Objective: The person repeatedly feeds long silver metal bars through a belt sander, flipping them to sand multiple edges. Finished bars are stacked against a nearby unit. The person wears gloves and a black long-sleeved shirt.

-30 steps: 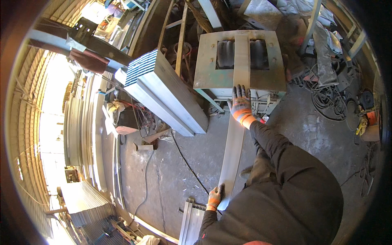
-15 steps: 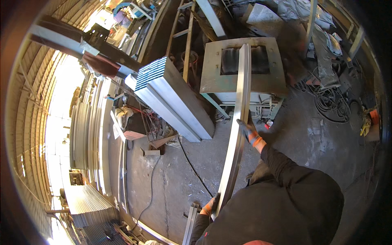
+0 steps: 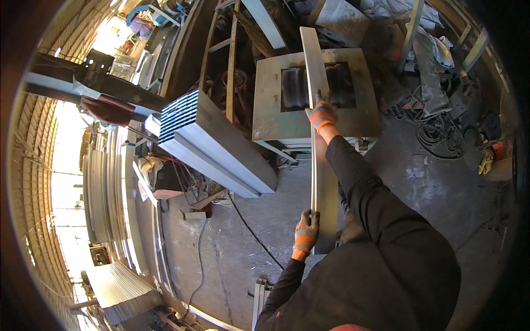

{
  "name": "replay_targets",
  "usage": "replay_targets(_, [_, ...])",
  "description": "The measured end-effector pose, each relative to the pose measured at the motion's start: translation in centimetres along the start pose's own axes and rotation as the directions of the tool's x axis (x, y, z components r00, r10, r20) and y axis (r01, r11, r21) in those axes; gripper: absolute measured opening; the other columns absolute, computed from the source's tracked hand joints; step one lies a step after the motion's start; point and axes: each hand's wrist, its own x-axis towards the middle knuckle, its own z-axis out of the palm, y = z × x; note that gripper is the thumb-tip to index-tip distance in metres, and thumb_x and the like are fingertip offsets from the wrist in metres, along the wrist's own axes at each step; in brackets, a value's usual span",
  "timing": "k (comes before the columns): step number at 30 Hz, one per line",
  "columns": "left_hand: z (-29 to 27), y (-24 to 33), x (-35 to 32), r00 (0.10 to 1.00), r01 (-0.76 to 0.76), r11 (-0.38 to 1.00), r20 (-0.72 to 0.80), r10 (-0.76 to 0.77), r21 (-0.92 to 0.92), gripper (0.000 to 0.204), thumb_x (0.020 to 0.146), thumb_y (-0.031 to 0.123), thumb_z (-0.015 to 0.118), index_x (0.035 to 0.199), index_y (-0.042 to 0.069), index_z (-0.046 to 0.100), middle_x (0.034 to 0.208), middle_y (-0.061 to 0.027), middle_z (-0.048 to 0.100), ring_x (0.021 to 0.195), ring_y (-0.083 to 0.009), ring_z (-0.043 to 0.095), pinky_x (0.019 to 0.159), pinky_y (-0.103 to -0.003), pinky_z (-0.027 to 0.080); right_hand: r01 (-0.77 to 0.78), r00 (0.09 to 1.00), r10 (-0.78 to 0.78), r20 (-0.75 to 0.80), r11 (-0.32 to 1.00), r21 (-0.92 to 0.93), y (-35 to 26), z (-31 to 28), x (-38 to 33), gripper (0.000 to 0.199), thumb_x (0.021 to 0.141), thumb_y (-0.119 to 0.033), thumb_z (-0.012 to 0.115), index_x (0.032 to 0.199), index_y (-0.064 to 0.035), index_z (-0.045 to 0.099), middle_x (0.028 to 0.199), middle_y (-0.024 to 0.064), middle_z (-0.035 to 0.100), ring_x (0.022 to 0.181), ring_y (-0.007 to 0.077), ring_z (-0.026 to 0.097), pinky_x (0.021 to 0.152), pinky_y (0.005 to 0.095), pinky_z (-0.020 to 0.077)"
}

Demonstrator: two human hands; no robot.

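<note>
A long grey metal channel (image 3: 326, 193) runs away from me, its far part over a greenish metal stand (image 3: 270, 118) with a dark opening in its top. My right hand (image 3: 321, 115), in an orange and grey glove, is closed round the channel near the stand's front. Lower down, my left hand (image 3: 306, 230), gloved alike, grips the channel's left edge close to its near end. Left of the channel rises a stack of similar metal channels (image 3: 226, 149), their striped ends at the top. The fingertips of both hands are partly hidden.
A black cable (image 3: 251, 229) lies across the concrete floor (image 3: 237, 265). Short metal profiles (image 3: 259, 295) stand by my left forearm. Coiled hoses (image 3: 439, 135) and scrap lie at right. Corrugated sheets (image 3: 118, 281) and long metal lengths (image 3: 99, 193) are piled at left.
The channel has turned, showing a broader face, and reaches farther over the stand. My right hand has moved forward along it, and my left hand has moved up from its near end.
</note>
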Motion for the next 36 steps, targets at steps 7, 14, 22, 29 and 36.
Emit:
replay_targets(7, [3.0, 4.7, 16.4, 0.98, -0.181, 0.983, -0.084, 0.182, 0.012, 0.04, 0.121, 0.039, 0.05, 0.139, 0.008, 0.068, 0.12, -0.0332, 0.077, 0.112, -0.0583, 0.07, 0.095, -0.063, 0.057, 0.31, 0.94, -0.342, -0.018, 0.871, -0.381, -1.0, 3.9, 17.2, 0.094, 0.109, -0.069, 0.052, 0.176, -0.0051, 0.039, 0.184, 0.0201, 0.035, 0.171, 0.0424, 0.028, 0.139, 0.0623, 0.0178])
replay_targets(14, [1.4, 2.3, 23.7, 0.968, -0.245, 0.968, -0.066, 0.242, -0.046, 0.044, 0.121, 0.042, 0.051, 0.144, 0.009, 0.068, 0.123, -0.0327, 0.077, 0.117, -0.0564, 0.07, 0.097, -0.061, 0.058, 0.399, 0.888, -0.45, -0.097, 0.857, -0.327, -0.3, 5.6, 21.1, 0.09, 0.112, -0.068, 0.047, 0.176, -0.0056, 0.038, 0.183, 0.0212, 0.037, 0.169, 0.0425, 0.033, 0.138, 0.0584, 0.0236])
replay_targets(22, [-0.9, -10.8, 7.9, 0.996, -0.087, 0.992, 0.007, 0.088, -0.094, 0.05, 0.113, 0.045, 0.066, 0.144, 0.006, 0.069, 0.125, -0.0294, 0.079, 0.12, -0.0476, 0.076, 0.1, -0.051, 0.06, 0.44, 0.871, -0.468, -0.153, 0.879, -0.182, 1.5, 6.0, -0.9, 0.097, 0.106, -0.063, 0.063, 0.178, -0.0052, 0.033, 0.185, 0.0214, 0.03, 0.172, 0.0413, 0.026, 0.128, 0.0725, 0.0314])
replay_targets(29, [-2.9, -23.4, -10.6, 0.973, 0.198, 0.958, 0.162, -0.166, -0.208, 0.064, 0.108, 0.056, 0.075, 0.143, 0.002, 0.073, 0.113, -0.0146, 0.083, 0.104, -0.0197, 0.075, 0.096, -0.038, 0.059, 0.502, 0.858, -0.511, -0.062, 0.857, -0.119, 5.2, 4.4, -22.8, 0.103, 0.104, -0.064, 0.064, 0.176, 0.002, 0.032, 0.18, 0.0303, 0.033, 0.168, 0.0479, 0.031, 0.13, 0.062, 0.037])
replay_targets(36, [-5.9, -31.4, -26.6, 0.992, 0.105, 0.985, 0.082, -0.094, -0.138, 0.067, 0.11, 0.057, 0.073, 0.147, 0.002, 0.071, 0.127, -0.0154, 0.083, 0.118, -0.0236, 0.076, 0.104, -0.039, 0.057, 0.553, 0.829, -0.56, -0.006, 0.821, -0.141, 7.8, 3.5, -40.5, 0.107, 0.102, -0.067, 0.066, 0.176, 0.003, 0.033, 0.181, 0.024, 0.038, 0.167, 0.0437, 0.035, 0.127, 0.0611, 0.0378])
